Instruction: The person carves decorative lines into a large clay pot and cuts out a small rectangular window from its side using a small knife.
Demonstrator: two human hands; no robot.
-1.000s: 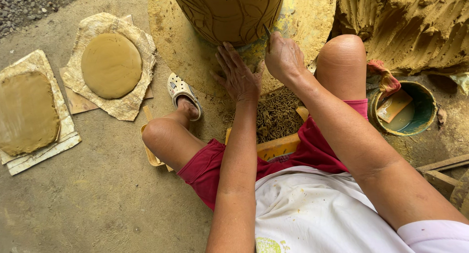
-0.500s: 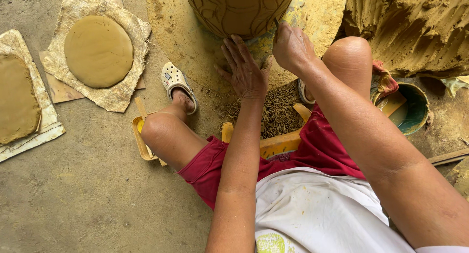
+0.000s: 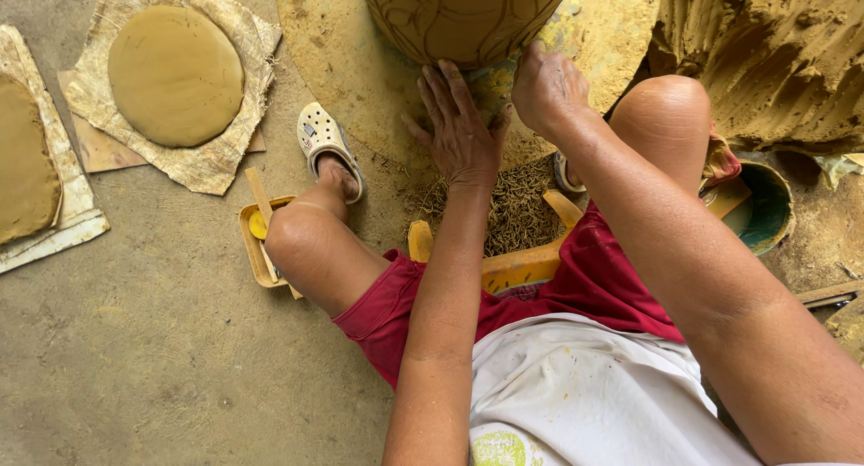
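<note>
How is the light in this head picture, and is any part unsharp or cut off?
Head view: soft, even daylight with no glare; only faint shadows under the left hand and the knees. The right hand and the carved clay pot are sharp, but the pot's top is cut off by the frame. The forearms nearest the camera look enlarged by the wide lens.

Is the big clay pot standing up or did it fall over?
Standing up. The clay pot sits upright on the round clay-smeared base, its wall rising out of view, with the left hand and right hand against its bottom.
</note>
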